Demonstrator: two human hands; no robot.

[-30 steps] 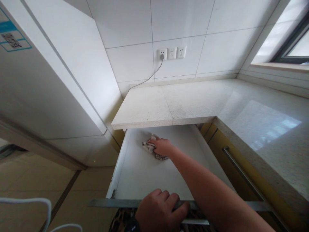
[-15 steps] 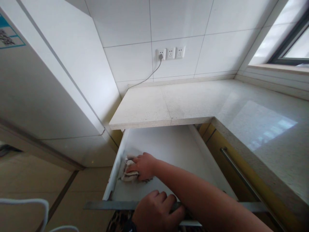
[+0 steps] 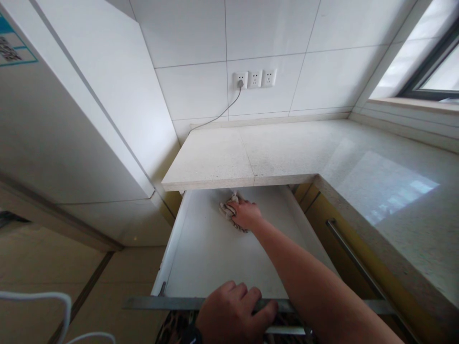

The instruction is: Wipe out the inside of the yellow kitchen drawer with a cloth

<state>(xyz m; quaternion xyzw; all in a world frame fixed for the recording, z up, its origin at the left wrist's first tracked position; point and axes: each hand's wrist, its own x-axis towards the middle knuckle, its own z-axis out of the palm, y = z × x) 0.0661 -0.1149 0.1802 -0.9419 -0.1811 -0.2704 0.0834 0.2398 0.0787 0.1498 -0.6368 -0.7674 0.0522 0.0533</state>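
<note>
My right hand [image 3: 246, 213] presses a crumpled, light cloth with dark markings [image 3: 229, 209] against the floor of a pulled-out white drawer [image 3: 215, 263]. The cloth lies toward the drawer's back, just in front of the countertop's edge; part of it is covered by my fingers. At the front, my left hand [image 3: 234, 310] is closed over the top of the drawer front [image 3: 172, 303], fingers curled across its edge. A dark band circles my left wrist.
A pale stone countertop [image 3: 215, 155] overhangs the drawer's back and runs right. Beside the drawer is a cabinet with a bar handle [image 3: 358, 265]. A tall white cabinet [image 3: 118, 71] stands left. A cord [image 3: 222, 113] runs to a wall socket [image 3: 241, 79]. A white cable [image 3: 43, 298] shows lower left.
My right hand has moved the cloth from the drawer's front left toward its back middle. My left hand stays on the drawer front.
</note>
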